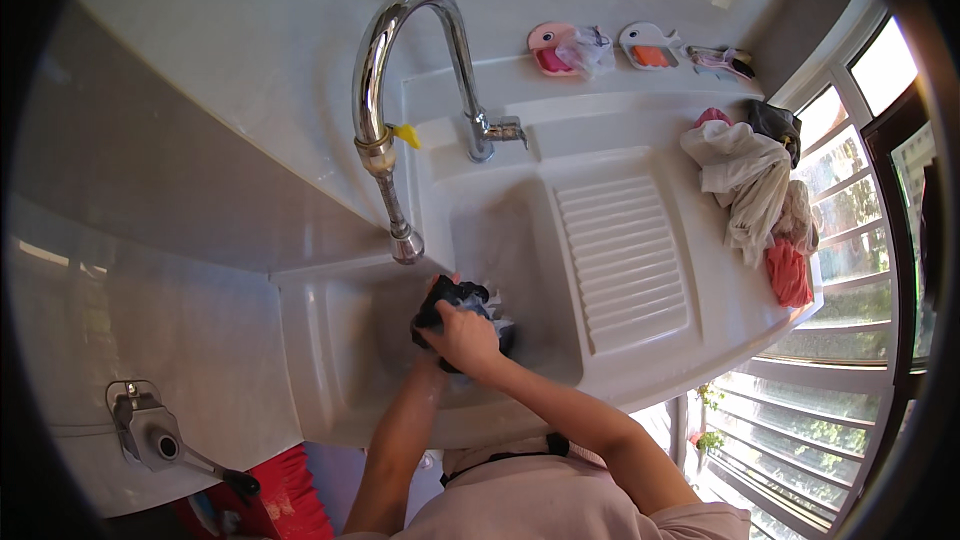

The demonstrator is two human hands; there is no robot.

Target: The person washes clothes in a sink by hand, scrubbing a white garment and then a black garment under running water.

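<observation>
A dark, wet-looking cloth (445, 298) with lighter, bluish-white patches is bunched between my hands over the sink basin (500, 225). My right hand (468, 340) lies across its near side, fingers curled and thumb pressed into the folds. My left hand (428, 348) comes up from beneath and holds the cloth from the left; most of its fingers are hidden behind the dark folds. Just above the cloth hangs the spout end of a curved chrome faucet (405, 245), with no stream visible from it.
Right of the basin is a ribbed washboard (625, 260). Piled clothes (745, 175), white, black and red, lie on the right ledge. Along the back edge sit a pink soap dish (548, 37) and a white one (640, 32). A grey wall-mounted crank device (155, 435) is at lower left.
</observation>
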